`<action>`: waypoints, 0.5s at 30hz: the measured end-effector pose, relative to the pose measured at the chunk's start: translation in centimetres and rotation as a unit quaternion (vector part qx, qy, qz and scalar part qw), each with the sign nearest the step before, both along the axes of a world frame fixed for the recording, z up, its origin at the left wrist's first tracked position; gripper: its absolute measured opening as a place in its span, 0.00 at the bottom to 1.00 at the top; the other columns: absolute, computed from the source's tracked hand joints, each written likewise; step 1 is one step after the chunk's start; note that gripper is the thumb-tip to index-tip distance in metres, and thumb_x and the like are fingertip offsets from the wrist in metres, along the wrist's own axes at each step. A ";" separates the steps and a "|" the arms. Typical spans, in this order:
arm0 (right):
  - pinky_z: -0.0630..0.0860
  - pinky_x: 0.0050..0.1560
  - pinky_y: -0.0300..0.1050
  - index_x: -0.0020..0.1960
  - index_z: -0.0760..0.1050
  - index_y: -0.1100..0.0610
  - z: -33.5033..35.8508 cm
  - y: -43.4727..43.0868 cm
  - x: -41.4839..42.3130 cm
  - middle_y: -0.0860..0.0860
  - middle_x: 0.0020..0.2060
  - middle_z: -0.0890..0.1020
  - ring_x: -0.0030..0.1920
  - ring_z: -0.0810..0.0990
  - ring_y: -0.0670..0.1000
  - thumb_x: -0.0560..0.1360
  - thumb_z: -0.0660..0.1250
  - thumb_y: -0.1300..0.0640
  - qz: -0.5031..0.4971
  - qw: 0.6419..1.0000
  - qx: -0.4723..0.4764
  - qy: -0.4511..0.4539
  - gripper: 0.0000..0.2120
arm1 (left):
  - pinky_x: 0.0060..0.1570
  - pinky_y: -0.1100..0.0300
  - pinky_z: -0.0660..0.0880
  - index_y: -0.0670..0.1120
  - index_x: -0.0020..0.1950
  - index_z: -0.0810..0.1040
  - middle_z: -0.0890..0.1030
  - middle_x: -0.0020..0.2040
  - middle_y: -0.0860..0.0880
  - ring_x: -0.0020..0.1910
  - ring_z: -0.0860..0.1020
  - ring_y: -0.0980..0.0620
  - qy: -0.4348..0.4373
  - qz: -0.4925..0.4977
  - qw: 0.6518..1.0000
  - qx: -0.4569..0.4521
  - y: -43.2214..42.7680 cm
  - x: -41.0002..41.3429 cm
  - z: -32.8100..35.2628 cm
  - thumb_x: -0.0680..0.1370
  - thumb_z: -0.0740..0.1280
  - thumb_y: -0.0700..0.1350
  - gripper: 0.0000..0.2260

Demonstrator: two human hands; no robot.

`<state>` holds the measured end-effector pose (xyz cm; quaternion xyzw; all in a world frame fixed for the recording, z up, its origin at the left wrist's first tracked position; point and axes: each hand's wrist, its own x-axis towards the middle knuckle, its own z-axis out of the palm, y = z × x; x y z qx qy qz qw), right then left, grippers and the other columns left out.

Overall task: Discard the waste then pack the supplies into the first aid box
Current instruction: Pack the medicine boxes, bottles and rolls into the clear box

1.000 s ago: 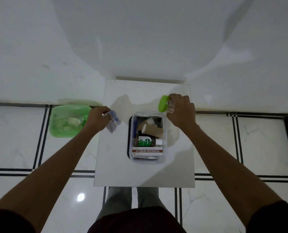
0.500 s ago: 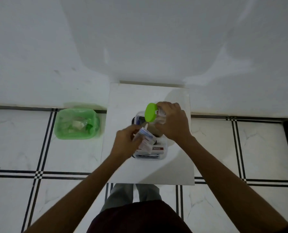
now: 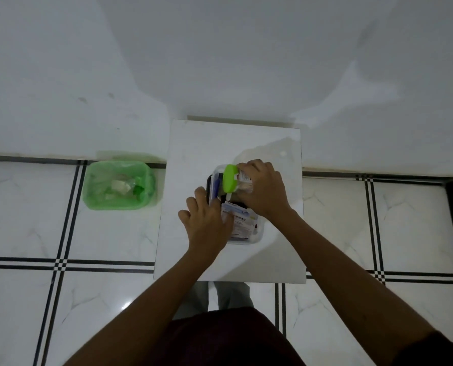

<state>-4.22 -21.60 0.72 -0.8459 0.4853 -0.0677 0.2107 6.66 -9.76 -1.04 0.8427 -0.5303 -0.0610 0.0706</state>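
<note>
A second ago the left hand [image 3: 206,223] held the bandage packet [image 3: 239,221] out by the bench's left edge; it has since carried the packet over the first aid box [image 3: 257,237] and now presses it down inside, fingers spread. The right hand [image 3: 263,191] has brought the green-capped bottle [image 3: 230,178] from beyond the box to above its far end.

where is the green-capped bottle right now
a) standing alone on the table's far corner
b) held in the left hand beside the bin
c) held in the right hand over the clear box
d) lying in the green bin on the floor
c: the right hand grips the green-capped bottle over the clear box, while the left hand rests on the bandage packet in it.
</note>
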 end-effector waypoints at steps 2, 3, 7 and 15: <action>0.73 0.49 0.53 0.62 0.74 0.54 0.3 -0.4 -0.1 0.54 0.56 0.79 0.54 0.75 0.57 0.63 0.76 0.41 0.005 1.000 0.023 -0.001 0.31 | 0.43 0.52 0.62 0.46 0.47 0.78 0.73 0.61 0.42 0.50 0.69 0.44 0.005 -0.005 1.000 0.002 -0.4 0.6 0.4 0.72 0.64 0.55 0.13; 0.73 0.49 0.53 0.62 0.74 0.53 0.6 -0.5 -0.2 0.53 0.56 0.79 0.54 0.75 0.57 0.62 0.76 0.40 0.006 0.999 0.031 -0.005 0.32 | 0.46 0.50 0.63 0.47 0.49 0.78 0.69 0.66 0.42 0.55 0.67 0.43 0.033 -0.009 0.999 0.002 -0.9 0.9 0.6 0.72 0.64 0.53 0.12; 0.75 0.46 0.51 0.61 0.74 0.53 1.1 -0.9 -0.5 0.52 0.54 0.79 0.53 0.75 0.54 0.61 0.69 0.39 -0.030 0.995 0.073 -0.063 0.32 | 0.63 0.33 0.54 0.54 0.56 0.74 0.46 0.78 0.47 0.74 0.50 0.41 0.140 -0.022 0.987 0.075 -3.2 1.5 0.8 0.69 0.66 0.54 0.16; 0.76 0.49 0.54 0.60 0.75 0.53 1.2 -1.0 -1.1 0.53 0.54 0.79 0.53 0.76 0.55 0.56 0.64 0.32 -0.025 0.991 0.095 -0.092 0.39 | 0.59 0.20 0.44 0.60 0.60 0.73 0.37 0.78 0.51 0.75 0.33 0.43 0.145 -0.090 0.978 0.123 -5.6 2.9 -0.5 0.65 0.71 0.63 0.25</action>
